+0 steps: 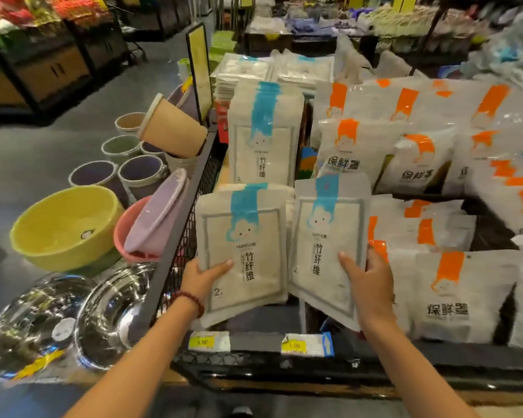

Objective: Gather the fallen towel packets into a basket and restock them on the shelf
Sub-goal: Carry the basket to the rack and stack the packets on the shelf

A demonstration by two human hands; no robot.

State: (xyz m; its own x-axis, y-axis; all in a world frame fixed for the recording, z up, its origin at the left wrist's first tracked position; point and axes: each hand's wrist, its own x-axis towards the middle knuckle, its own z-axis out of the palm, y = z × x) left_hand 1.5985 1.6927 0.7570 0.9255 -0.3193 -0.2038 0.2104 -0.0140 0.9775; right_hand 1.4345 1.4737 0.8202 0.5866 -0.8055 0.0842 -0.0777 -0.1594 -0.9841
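Pinching towel packets [242, 236], thumbs [221, 266] in front, fingers [376, 262] behind: left hand [204, 277], right hand [367, 285].

Matt paper-like towel packets [243, 248], glossy plastic orange-marked bags [453, 297], shiny metal bowls [115, 312], black wire-mesh shelf [194, 188].

Floor, left: yellow basin [64, 227], pink basin [120, 229], steel bowls [112, 315], buckets [139, 173]. Right: orange-marked packets [453, 297], stacked. Front rail: price tags [209, 341].

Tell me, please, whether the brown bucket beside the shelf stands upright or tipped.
Tipped: the brown bucket leans sideways, its mouth facing left, not up.
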